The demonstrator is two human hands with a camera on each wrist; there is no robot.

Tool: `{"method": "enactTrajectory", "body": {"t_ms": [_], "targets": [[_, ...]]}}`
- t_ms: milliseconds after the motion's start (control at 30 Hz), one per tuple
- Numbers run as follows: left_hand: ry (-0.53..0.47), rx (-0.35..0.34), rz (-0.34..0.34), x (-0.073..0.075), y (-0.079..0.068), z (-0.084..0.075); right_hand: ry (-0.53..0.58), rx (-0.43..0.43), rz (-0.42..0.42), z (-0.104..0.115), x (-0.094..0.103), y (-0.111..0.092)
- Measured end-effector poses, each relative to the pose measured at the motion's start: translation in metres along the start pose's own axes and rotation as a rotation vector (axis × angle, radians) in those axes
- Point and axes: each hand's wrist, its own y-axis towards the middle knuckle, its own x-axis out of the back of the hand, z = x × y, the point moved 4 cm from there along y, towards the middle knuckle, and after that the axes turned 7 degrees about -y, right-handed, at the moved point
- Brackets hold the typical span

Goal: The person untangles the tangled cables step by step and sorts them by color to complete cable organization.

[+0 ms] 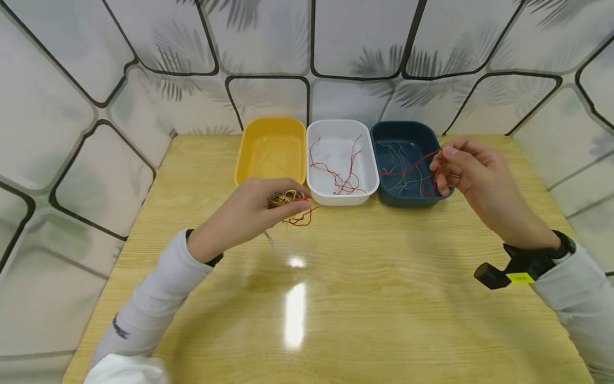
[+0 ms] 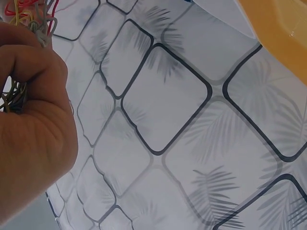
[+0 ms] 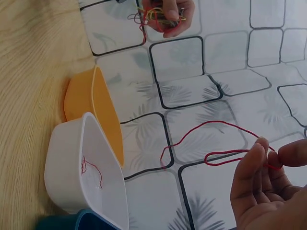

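Note:
My left hand grips a tangled bundle of strings in grey, yellow and red, in front of the yellow bin. Loose red and grey ends hang below its fingers. In the left wrist view, some grey, red and yellow strands stick out beyond the curled fingers. Over the right side of the dark blue bin, my right hand pinches one red string between thumb and fingertips. The string makes a loop, and a free end trails leftward over the bin.
Three bins stand side by side at the back of the wooden table: yellow, white and dark blue. Red strings lie in the white bin, thin grey strings in the blue one. Patterned cloth rises behind.

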Motion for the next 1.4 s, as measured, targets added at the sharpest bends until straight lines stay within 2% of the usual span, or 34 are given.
{"method": "enactTrajectory", "body": {"t_ms": [100, 167, 367, 533, 667, 767, 933, 1033, 1167, 1300, 1400], "targets": [[0.006, 0.0, -0.006, 0.0, -0.002, 0.0, -0.056, -0.058, 0.026, -0.01, 0.0, 0.007], [0.002, 0.002, -0.006, 0.0, -0.003, -0.001, -0.13, -0.092, 0.042, -0.018, -0.001, 0.014], [-0.007, -0.005, 0.0, -0.002, -0.002, -0.003, -0.518, -0.139, 0.094, -0.046, -0.006, 0.044], [0.005, 0.0, 0.0, -0.003, -0.002, -0.004, -0.724, -0.149, 0.111, -0.069, -0.006, 0.069], [0.002, 0.009, 0.002, -0.003, -0.003, -0.005, -0.955, -0.118, 0.12, -0.086, -0.007, 0.088], [0.003, 0.01, 0.002, -0.004, -0.003, -0.005, -1.132, -0.072, 0.159, -0.101, -0.01, 0.099], [0.023, 0.007, -0.001, -0.004, -0.004, -0.005, -1.356, -0.024, 0.248, -0.125, -0.018, 0.102], [0.022, 0.003, -0.004, -0.005, -0.005, -0.005, -1.427, -0.026, 0.268, -0.133, -0.02, 0.099], [0.017, 0.001, -0.004, -0.006, -0.006, -0.006, -1.431, -0.037, 0.262, -0.134, -0.022, 0.097], [0.019, -0.001, -0.001, -0.007, -0.005, -0.008, -1.388, -0.026, 0.247, -0.125, -0.022, 0.092], [0.007, -0.015, -0.001, -0.008, 0.0, -0.01, -1.355, 0.0, 0.216, -0.109, -0.021, 0.081]]}}
